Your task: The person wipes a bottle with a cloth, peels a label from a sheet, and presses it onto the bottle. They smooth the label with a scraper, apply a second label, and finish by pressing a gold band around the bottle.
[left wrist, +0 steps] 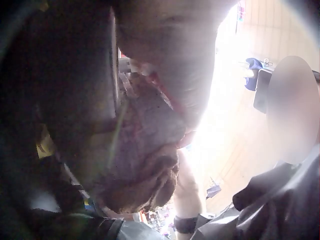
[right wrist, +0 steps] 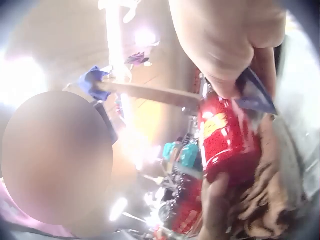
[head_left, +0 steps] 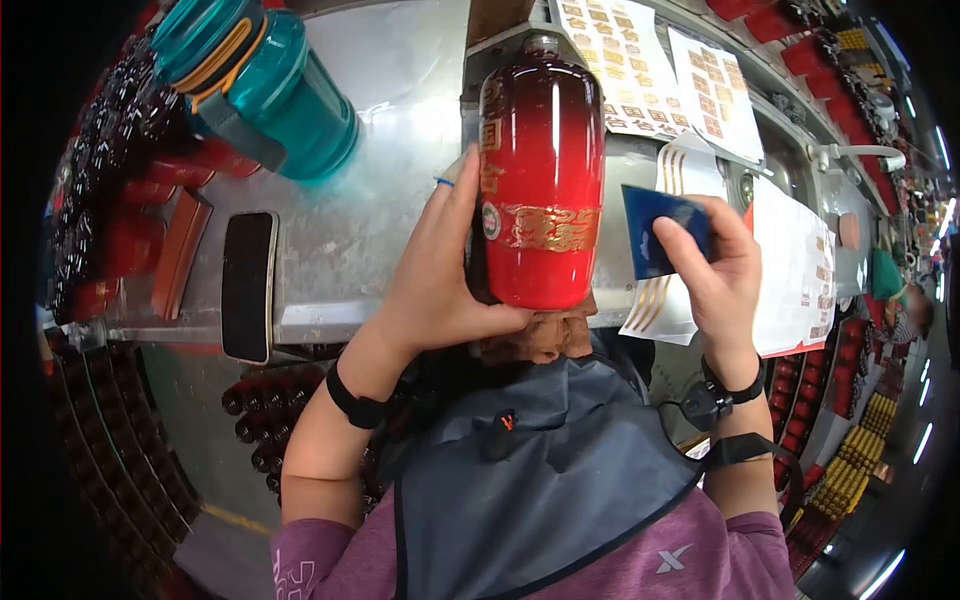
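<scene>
A glossy red bottle with a dark neck and gold lettering and a gold decorated band lies on the metal bench, its base toward the person. My left hand grips it from the left, fingers along its side and thumb across the base. To the right of the bottle, my right hand pinches a thin blue scraper card between thumb and fingers, apart from the glass. The right wrist view shows that card near the red bottle. A crumpled brown cloth sits under the base.
Sheets of gold stickers and a strip with gold lines lie on the right. A teal water bottle, a black phone and a brown case are on the left of the bench. Racks of red bottles stand below.
</scene>
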A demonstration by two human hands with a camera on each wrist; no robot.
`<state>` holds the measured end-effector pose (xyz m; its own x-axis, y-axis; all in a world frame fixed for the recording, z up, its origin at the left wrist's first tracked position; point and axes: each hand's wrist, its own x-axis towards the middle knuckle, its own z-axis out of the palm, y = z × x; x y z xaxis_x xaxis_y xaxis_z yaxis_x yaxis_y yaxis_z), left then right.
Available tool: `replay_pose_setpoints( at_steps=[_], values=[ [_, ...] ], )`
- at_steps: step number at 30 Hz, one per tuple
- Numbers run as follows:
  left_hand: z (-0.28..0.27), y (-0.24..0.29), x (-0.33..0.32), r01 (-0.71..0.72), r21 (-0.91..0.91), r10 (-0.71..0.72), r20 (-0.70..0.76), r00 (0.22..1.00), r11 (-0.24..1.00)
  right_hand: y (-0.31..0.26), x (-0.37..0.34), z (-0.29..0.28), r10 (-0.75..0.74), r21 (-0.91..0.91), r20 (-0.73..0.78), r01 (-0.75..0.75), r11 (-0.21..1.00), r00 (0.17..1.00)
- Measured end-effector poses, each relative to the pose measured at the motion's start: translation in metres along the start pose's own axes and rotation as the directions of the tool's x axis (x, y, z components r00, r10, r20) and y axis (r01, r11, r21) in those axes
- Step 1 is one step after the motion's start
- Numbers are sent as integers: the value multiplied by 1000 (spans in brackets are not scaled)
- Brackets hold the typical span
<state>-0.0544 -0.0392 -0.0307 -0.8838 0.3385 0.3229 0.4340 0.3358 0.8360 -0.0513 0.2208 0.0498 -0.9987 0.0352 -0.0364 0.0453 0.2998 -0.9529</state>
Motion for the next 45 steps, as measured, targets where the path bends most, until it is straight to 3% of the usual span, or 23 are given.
replay_pose_setpoints(
  at_steps=[3, 4, 5, 6, 9, 10, 12, 17, 20, 24, 30, 32, 34, 36, 37, 38, 39, 40, 43, 45],
  values=[
    [-2, 1, 0, 29, 17, -29, 7, 1000, 999, -25, 1, 11, -104, -9, 14, 105, 994, 994],
    [-1, 1, -1, 23, 33, -23, 0, 1000, 999, -30, 4, 9, -283, -213, 95, 297, 931, 954],
    [0, 0, -1, 19, 47, -19, -7, 1000, 999, -34, 8, 8, -430, -386, 212, 479, 788, 878],
    [1, 0, -2, 24, 43, -24, -18, 1000, 999, -38, 8, 9, -429, -388, 224, 484, 784, 875],
    [3, 2, -2, -3, 37, 5, -59, 998, 999, -49, 4, 14, -510, -424, 398, 646, 635, 763],
    [3, 3, -2, 55, -1, -55, -42, 998, 999, -52, 4, 16, -508, -423, 405, 648, 633, 760],
    [2, 3, -3, 117, -39, -118, -27, 993, 992, -54, 5, 20, -568, -455, 508, 761, 462, 648],
    [3, -1, -1, -11, 21, 12, -74, 997, 1000, -50, 6, 25, -583, -494, 508, 769, 407, 634],
    [1, 1, -3, 76, -71, -78, -27, 997, 995, -51, 1, 19, -531, -445, 557, 769, 459, 639],
    [1, 2, -2, 80, -89, -82, -15, 997, 993, -58, 10, 13, -535, -414, 548, 764, 494, 643],
    [1, -1, -4, 93, -50, -94, -21, 995, 994, -50, 7, 21, -590, -454, 541, 798, 395, 600],
    [4, -3, -1, -27, 26, 29, -85, 996, 999, -51, 5, 11, -511, -410, 572, 763, 500, 642],
    [2, -1, -2, 11, 22, -10, -52, 999, 1000, -54, 7, 7, -485, -397, 578, 746, 535, 656],
    [1, -1, -3, 56, 22, -56, -18, 998, 998, -52, 11, 4, -390, -424, 426, 561, 711, 816],
    [1, -2, -2, 37, 14, -37, -18, 999, 999, -60, 15, 4, -226, -468, 365, 388, 794, 903],
    [0, -2, -2, 18, 6, -18, -16, 1000, 1000, -43, 22, 3, -228, -349, 344, 349, 869, 911],
    [-1, -2, -2, 14, 7, -14, -10, 1000, 1000, -33, 20, 6, -118, -179, 278, 172, 969, 953],
    [-2, -2, -2, 23, 7, -23, 5, 1000, 1000, -23, 19, 10, 6, 10, 233, -9, 1000, 972],
    [-3, -2, 0, 34, -2, -34, 27, 999, 999, 14, 27, -13, 106, -124, 157, -87, 989, 982],
    [-2, -3, 3, 39, -10, -39, 44, 998, 999, 9, 21, -14, 92, -72, 122, -83, 994, 988]
  ],
)
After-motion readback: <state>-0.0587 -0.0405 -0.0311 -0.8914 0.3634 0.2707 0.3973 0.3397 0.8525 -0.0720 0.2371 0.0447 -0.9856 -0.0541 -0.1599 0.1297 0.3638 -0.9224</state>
